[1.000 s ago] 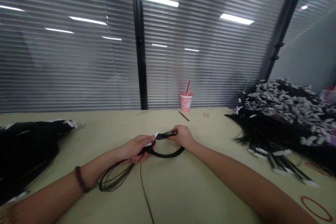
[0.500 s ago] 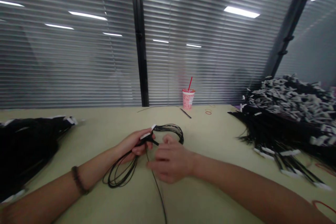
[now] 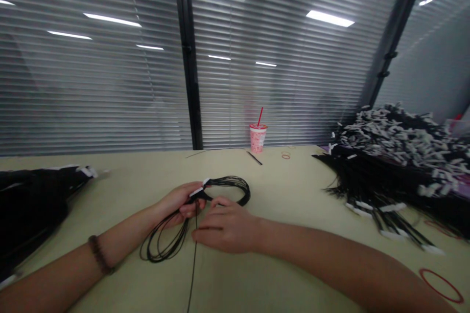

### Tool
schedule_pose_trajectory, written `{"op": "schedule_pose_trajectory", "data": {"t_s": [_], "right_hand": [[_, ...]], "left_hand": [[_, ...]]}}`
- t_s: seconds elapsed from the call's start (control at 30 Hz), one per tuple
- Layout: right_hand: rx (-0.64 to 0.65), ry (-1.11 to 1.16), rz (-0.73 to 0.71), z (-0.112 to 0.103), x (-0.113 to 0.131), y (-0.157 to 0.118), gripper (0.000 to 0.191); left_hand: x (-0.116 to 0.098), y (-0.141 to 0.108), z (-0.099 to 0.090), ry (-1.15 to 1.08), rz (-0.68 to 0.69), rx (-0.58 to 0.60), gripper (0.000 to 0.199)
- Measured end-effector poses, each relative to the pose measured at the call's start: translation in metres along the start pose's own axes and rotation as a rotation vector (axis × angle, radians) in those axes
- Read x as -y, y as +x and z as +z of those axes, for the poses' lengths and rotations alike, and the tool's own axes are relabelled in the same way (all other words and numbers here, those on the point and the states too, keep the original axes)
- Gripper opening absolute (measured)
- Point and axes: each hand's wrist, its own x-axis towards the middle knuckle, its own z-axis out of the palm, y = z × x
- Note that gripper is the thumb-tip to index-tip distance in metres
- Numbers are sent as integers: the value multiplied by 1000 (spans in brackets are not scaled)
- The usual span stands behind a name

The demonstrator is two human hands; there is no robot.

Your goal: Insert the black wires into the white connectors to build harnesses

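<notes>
Left hand (image 3: 179,203): grip clamped on black cable bundle (image 3: 199,195) by white connectors (image 3: 196,191), over mid-desk (image 3: 293,264). Bundle looped both sides; one strand (image 3: 193,274) trails loose, not gathered in. Right hand (image 3: 227,227) at strand, fingers bent; can't tell if pinching.

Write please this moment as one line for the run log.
left hand: holds looped black cables | right hand: beside thin strand, contact unclear | on table: pink cup, red band

1 head-worn view, facing forward and down, table (image 3: 290,195) near, blinds (image 3: 304,73) beyond
</notes>
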Motion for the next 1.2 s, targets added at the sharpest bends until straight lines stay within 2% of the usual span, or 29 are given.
{"op": "schedule_pose_trajectory", "data": {"t_s": [0.07,0.13,0.23,0.3,0.43,0.57,0.67,0.8,0.97,1.07,1.2], "right_hand": [[-59,86,139,-4,0,5,20],[-177,227,360,-12,-6,11,20],[-480,419,745,-32,-29,21,22],[-697,499,912,-48,-50,24,22],[-941,691,1029,-79,-82,23,22],[-1085,933,1135,-97,-95,16,21],[-1097,1052,1187,-99,-104,6,20],[-1097,1072,1306,-95,-115,-9,16],[-968,1003,1356,-86,-118,-14,12],[-838,1008,1393,-70,-108,-9,8],[-645,1045,1428,-36,-74,1,12]], "left_hand": [[2,1,-1,5,35,28,22],[4,3,-2,15,62,60,24],[6,6,-3,52,75,58,27],[7,6,-3,81,72,47,29],[5,4,-2,114,73,32,30],[5,3,-1,122,69,41,33],[6,3,0,147,66,46,33],[6,3,1,164,38,40,28],[4,1,2,174,71,69,25],[3,0,4,176,58,25,22],[1,-2,10,226,39,-13,19]]}}
